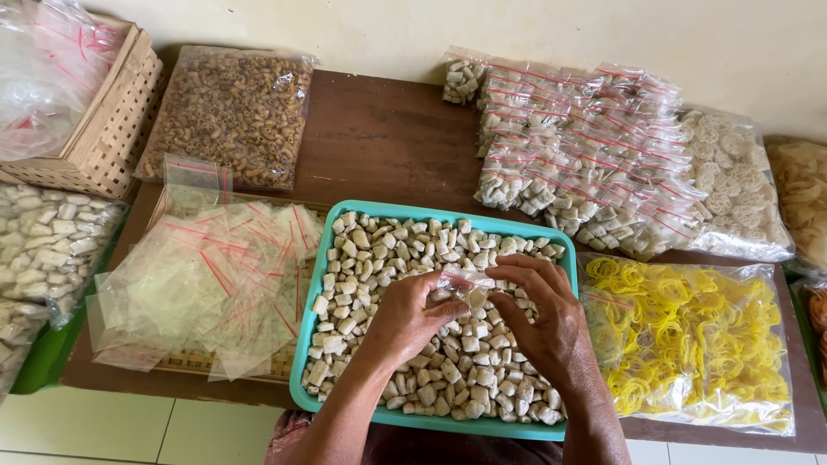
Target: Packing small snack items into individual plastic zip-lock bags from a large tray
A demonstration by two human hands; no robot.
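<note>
Both hands, left hand (405, 319) and right hand (538, 319), hide most of a small bag (461, 282).

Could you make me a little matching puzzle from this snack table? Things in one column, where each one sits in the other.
Things:
1. turquoise tray
2. bag of yellow rubber bands
3. woven basket
4. small clear bag

Places:
A. far left corner of the table
B. between the left hand and right hand
C. right of the tray
D. under both hands, full of pale crackers

Pairs: 1-D, 2-C, 3-A, 4-B
</note>
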